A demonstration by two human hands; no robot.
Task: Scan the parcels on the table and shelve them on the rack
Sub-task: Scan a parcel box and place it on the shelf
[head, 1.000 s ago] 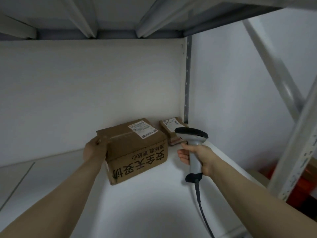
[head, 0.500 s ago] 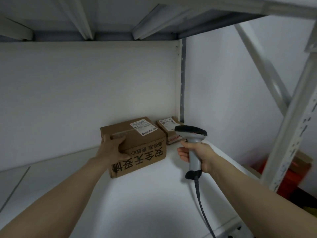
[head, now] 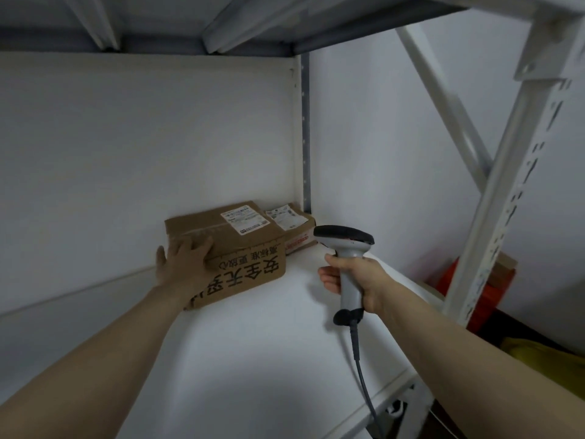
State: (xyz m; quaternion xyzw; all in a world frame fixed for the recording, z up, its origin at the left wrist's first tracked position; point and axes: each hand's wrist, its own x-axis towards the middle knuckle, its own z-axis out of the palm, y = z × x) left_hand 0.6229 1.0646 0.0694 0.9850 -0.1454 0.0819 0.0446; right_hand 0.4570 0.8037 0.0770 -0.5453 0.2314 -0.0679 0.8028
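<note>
White shelf [head: 253,359]: parcel [head: 250,245] lies under left grip [head: 183,266], scanner [head: 343,237] in right grip [head: 370,277].

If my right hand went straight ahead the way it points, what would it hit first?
Probably the small parcel in the corner, with the scanner reaching it before the right hand; depth is unclear.

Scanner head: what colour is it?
Black. The scanner has a grey handle below it. Head view shows it best.
</note>
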